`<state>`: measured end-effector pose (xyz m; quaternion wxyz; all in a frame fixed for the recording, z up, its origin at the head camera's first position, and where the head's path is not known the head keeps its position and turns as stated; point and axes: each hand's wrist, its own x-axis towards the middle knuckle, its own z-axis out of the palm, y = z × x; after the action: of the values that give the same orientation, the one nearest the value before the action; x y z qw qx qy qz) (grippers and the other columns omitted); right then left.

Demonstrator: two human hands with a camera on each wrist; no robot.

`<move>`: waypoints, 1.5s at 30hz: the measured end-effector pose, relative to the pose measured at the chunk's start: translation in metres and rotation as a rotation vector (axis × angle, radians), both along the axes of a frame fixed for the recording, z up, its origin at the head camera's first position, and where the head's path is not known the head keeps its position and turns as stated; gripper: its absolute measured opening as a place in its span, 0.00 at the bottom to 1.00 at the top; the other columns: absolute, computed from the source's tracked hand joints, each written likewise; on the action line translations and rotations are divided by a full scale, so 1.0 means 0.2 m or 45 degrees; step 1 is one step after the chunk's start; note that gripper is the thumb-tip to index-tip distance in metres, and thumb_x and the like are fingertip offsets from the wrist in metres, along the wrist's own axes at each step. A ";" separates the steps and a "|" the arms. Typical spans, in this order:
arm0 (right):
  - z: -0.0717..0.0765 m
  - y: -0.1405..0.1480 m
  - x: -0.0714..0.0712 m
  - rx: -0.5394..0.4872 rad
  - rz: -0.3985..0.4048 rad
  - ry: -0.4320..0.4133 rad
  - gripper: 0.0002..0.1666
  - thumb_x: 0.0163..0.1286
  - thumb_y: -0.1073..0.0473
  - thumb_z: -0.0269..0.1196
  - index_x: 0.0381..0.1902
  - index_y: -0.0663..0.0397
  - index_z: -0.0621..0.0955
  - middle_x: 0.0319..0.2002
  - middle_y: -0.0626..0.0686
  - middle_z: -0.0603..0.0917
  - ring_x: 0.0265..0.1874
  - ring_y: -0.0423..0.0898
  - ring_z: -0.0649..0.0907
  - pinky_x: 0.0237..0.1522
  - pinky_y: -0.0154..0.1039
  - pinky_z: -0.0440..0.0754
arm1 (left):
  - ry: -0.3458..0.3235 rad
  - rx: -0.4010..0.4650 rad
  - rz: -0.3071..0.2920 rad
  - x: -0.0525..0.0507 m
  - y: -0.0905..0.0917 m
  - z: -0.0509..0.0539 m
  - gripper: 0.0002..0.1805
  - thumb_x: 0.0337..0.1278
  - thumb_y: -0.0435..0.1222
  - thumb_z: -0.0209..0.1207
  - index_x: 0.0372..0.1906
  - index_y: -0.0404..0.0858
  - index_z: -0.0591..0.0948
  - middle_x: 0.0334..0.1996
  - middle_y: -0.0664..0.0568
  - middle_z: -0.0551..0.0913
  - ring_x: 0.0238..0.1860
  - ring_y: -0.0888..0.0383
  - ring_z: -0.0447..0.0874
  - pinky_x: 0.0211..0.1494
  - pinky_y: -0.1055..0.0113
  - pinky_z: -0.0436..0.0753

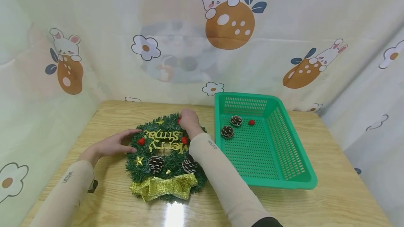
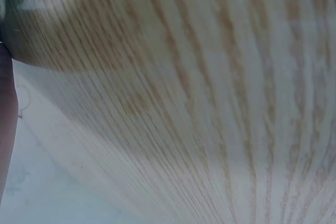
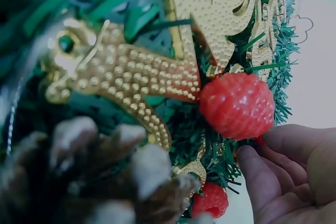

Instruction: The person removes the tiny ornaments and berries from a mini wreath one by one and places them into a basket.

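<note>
A green tinsel Christmas wreath (image 1: pixel 135 171) lies on the wooden table, with gold "Merry Christmas" lettering (image 1: pixel 167 145), a gold bow (image 1: pixel 168 186), two pine cones (image 1: pixel 156 164) and red berries (image 1: pixel 141 141) on it. At its upper right, my right hand (image 1: pixel 190 120) pinches a small red berry (image 1: pixel 179 121) against the tinsel; in the right wrist view the fingers mostly hide it. Another red berry (image 3: pixel 237 106) sits close to those fingertips. My left hand (image 1: pixel 114 144) rests at the wreath's left edge, thumb and fingers spread. The left wrist view shows mostly table.
To the right of the wreath stands a green plastic basket (image 1: pixel 300 157). Inside it lie two pine cones (image 1: pixel 227 132) and one red berry (image 1: pixel 251 122). A curtain (image 1: pixel 176 62) printed with rabbits and flowers hangs behind the table (image 1: pixel 334 181).
</note>
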<state>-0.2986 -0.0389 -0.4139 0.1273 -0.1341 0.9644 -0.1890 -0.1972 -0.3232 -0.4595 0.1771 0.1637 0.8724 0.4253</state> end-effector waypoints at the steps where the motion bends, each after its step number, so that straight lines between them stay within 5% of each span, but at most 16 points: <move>1: 0.00 0.00 0.00 -0.006 0.003 -0.001 0.20 0.73 0.70 0.54 0.59 0.54 0.81 0.60 0.52 0.80 0.62 0.50 0.76 0.61 0.42 0.76 | -0.006 -0.001 0.003 0.00 0.00 0.00 0.44 0.57 0.44 0.67 0.75 0.42 0.59 0.75 0.33 0.49 0.74 0.31 0.42 0.70 0.30 0.42; 14: -0.02 0.00 -0.01 -0.034 -0.031 0.062 0.11 0.71 0.60 0.62 0.46 0.57 0.87 0.50 0.52 0.86 0.50 0.49 0.83 0.53 0.43 0.82 | -0.005 -0.027 0.010 0.00 0.01 0.00 0.45 0.57 0.46 0.67 0.75 0.42 0.58 0.75 0.34 0.50 0.73 0.31 0.45 0.70 0.31 0.46; 18: -0.03 -0.01 -0.02 -0.031 -0.042 0.086 0.09 0.70 0.59 0.63 0.37 0.58 0.87 0.38 0.52 0.87 0.37 0.46 0.83 0.43 0.40 0.84 | 0.008 -0.032 0.007 0.00 0.01 0.01 0.44 0.57 0.46 0.67 0.75 0.42 0.59 0.75 0.34 0.51 0.74 0.32 0.44 0.70 0.31 0.44; 22: -0.03 -0.01 -0.03 -0.021 -0.041 0.093 0.12 0.71 0.61 0.62 0.27 0.58 0.83 0.25 0.50 0.79 0.23 0.43 0.73 0.29 0.36 0.75 | 0.007 -0.038 0.004 0.00 0.01 0.01 0.44 0.57 0.45 0.67 0.75 0.42 0.59 0.75 0.34 0.50 0.74 0.32 0.43 0.69 0.30 0.43; 26: -0.03 -0.02 -0.02 -0.026 -0.028 0.086 0.10 0.72 0.63 0.59 0.41 0.58 0.87 0.42 0.52 0.87 0.39 0.45 0.84 0.42 0.36 0.83 | -0.002 -0.048 0.010 0.00 0.00 0.00 0.45 0.57 0.46 0.67 0.75 0.43 0.58 0.75 0.34 0.49 0.74 0.32 0.43 0.70 0.30 0.43; 31: -0.02 -0.02 -0.01 -0.070 0.007 0.047 0.17 0.72 0.67 0.57 0.57 0.59 0.81 0.59 0.54 0.80 0.60 0.51 0.78 0.59 0.43 0.78 | -0.012 -0.036 0.016 0.00 0.00 0.00 0.45 0.57 0.46 0.67 0.75 0.43 0.58 0.75 0.35 0.49 0.74 0.32 0.43 0.70 0.31 0.43; 42: -0.02 -0.01 -0.02 -0.066 0.023 0.040 0.20 0.72 0.71 0.54 0.58 0.56 0.81 0.61 0.53 0.79 0.62 0.51 0.76 0.61 0.43 0.77 | -0.012 -0.027 0.015 0.01 0.00 0.02 0.44 0.57 0.45 0.67 0.75 0.41 0.59 0.75 0.33 0.51 0.74 0.31 0.44 0.70 0.31 0.45; 45: -0.01 0.01 -0.02 -0.083 0.035 0.049 0.15 0.72 0.70 0.55 0.48 0.60 0.86 0.52 0.53 0.85 0.52 0.48 0.82 0.53 0.37 0.81 | -0.010 -0.037 0.017 0.01 0.00 0.03 0.44 0.57 0.45 0.67 0.75 0.41 0.59 0.75 0.33 0.50 0.73 0.31 0.43 0.69 0.30 0.44</move>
<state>-0.3035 -0.0370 -0.4167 0.1067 -0.1549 0.9582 -0.2158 -0.1955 -0.3229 -0.4541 0.1800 0.1535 0.8788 0.4143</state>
